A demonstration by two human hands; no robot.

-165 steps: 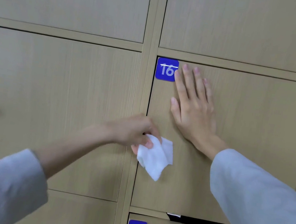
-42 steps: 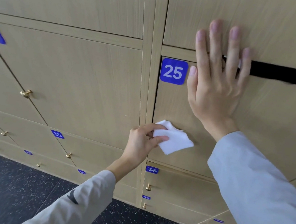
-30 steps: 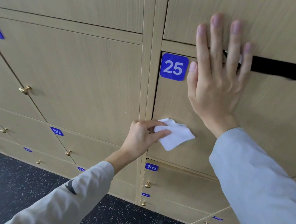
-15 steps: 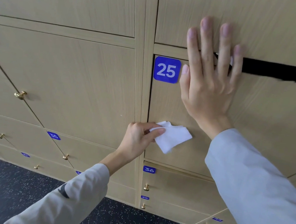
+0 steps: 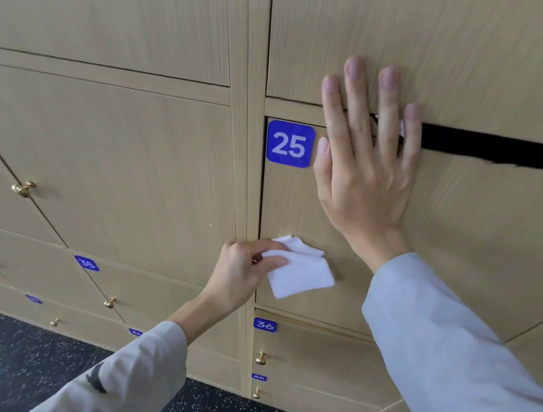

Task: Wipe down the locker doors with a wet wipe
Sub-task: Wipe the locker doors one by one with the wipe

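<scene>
Fingers [image 5: 276, 261] of the left hand [image 5: 241, 271] pinch the small white folded wet wipe [image 5: 301, 272] by its left edge, thumb above and forefinger over the front, while the rest of the cloth lies against the lower left part of the pale wood-grain locker door numbered 25 [image 5: 466, 238]. The wipe looks light, limp and damp: it should drape and fold rather than hold a shape, so a pinch at one edge, as now, lets the free part drag flat over the panel. Pressing with more of the fingers behind it would likely give firmer contact; a loose pinch may let it bunch up.

At about 1 o'clock from the wipe, the right hand [image 5: 364, 169] is spread flat with straight, released fingers, palm on door 25 and fingertips reaching over the dark gap [image 5: 491, 148] at the door's top onto the panel above. I judge it steadies the door, which seems to sit slightly ajar.

At 12 o'clock from the wipe sits the blue square number plate reading 25 [image 5: 289, 144]. At 6 o'clock a smaller blue plate reads 36 [image 5: 264, 325], with a small brass knob [image 5: 260, 358] below it. More doors with brass knobs run off toward 9 o'clock. Dark speckled floor [image 5: 1, 360] lies along the bottom.
</scene>
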